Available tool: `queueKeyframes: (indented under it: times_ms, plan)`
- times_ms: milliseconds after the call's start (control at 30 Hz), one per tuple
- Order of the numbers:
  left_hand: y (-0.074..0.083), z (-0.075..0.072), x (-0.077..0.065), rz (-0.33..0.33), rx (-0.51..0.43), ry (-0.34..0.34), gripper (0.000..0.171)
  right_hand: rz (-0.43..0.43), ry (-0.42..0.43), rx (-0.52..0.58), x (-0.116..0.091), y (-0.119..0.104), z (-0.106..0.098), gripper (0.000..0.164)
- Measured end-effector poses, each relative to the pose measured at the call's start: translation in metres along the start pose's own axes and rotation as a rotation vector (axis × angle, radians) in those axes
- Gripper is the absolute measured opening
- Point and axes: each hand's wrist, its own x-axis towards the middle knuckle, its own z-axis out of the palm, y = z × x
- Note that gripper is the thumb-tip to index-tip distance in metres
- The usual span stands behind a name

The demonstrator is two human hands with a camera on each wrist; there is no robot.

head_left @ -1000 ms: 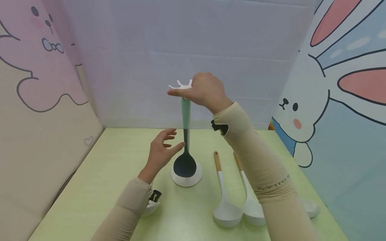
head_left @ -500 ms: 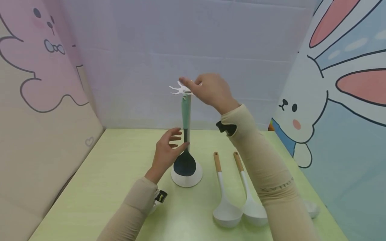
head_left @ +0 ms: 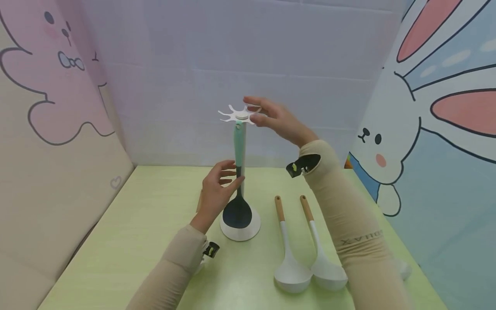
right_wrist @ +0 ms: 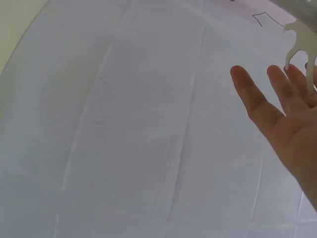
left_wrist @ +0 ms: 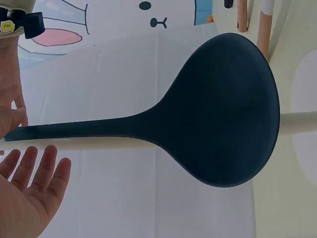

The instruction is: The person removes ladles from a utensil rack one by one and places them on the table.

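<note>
A ladle with a mint-green handle and dark bowl (head_left: 237, 213) hangs upright from a white rotating-style rack (head_left: 232, 115), whose top has several hooks, a post and a round base. My left hand (head_left: 218, 189) is beside the ladle's dark shaft, fingers spread and relaxed, thumb tip at the shaft; whether it touches, I cannot tell. In the left wrist view the ladle bowl (left_wrist: 228, 111) fills the middle, and the fingers (left_wrist: 47, 171) are extended. My right hand (head_left: 277, 118) is at the hooks' right side with loosely extended fingers; in the right wrist view, a hook overlaps those fingers (right_wrist: 255, 99).
Two white ladles with wooden handles (head_left: 292, 273) (head_left: 327, 271) lie right of the rack. Another wooden handle (head_left: 199, 200) shows behind the left wrist, and a white piece (head_left: 199, 267) under the left forearm. A white rounded thing (head_left: 404, 270) is mostly hidden by the right forearm.
My right hand has drawn back to the right from the rack's top and its fingers have opened. The left hand has shifted slightly right, closer to the ladle's shaft. The ladle stays hanging.
</note>
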Motion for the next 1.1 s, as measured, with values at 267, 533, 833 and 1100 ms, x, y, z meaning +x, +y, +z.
queueKeyframes:
  times_ms: [267,533,833,1100]
  plan:
    - [0.003,0.008,0.003,0.046,-0.063,0.051,0.031,-0.082,-0.008,0.19,0.0,0.014,0.005,0.06]
    - [0.002,0.012,0.004,0.078,-0.066,0.086,0.025,-0.167,0.018,0.347,-0.002,0.019,0.012,0.053]
    - [0.003,0.009,0.003,0.078,-0.036,0.071,0.025,-0.218,0.067,0.434,0.0,0.028,0.017,0.046]
    - [0.003,0.005,0.003,0.125,0.004,0.073,0.026,-0.231,0.132,0.38,-0.001,0.029,0.019,0.043]
